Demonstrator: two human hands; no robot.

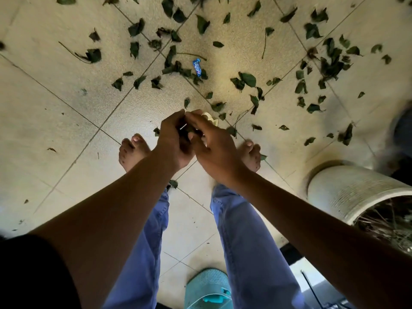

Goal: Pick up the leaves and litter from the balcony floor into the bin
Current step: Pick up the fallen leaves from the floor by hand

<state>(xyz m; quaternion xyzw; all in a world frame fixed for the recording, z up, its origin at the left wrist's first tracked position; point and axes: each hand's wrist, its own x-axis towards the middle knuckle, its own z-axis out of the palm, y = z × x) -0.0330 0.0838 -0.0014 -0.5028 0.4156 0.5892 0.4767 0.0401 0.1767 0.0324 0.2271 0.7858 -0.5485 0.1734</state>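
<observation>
Several dark green leaves (247,79) lie scattered over the pale tiled balcony floor (66,103), thickest at the top and right. A small blue wrapper (197,67) lies among them near the top centre. My left hand (172,139) grips a bunch of dark leaves above my bare feet. My right hand (211,143) meets it from the right, fingers curled on the same bunch, with a pale yellowish scrap (210,118) showing past its fingertips. A teal basket-like bin (206,288) stands between my legs at the bottom edge.
A white ribbed plant pot (347,192) with dry stems stands at the right, close to my right arm. A dark blurred object (401,130) sits at the right edge. My bare feet (131,150) stand on the tiles.
</observation>
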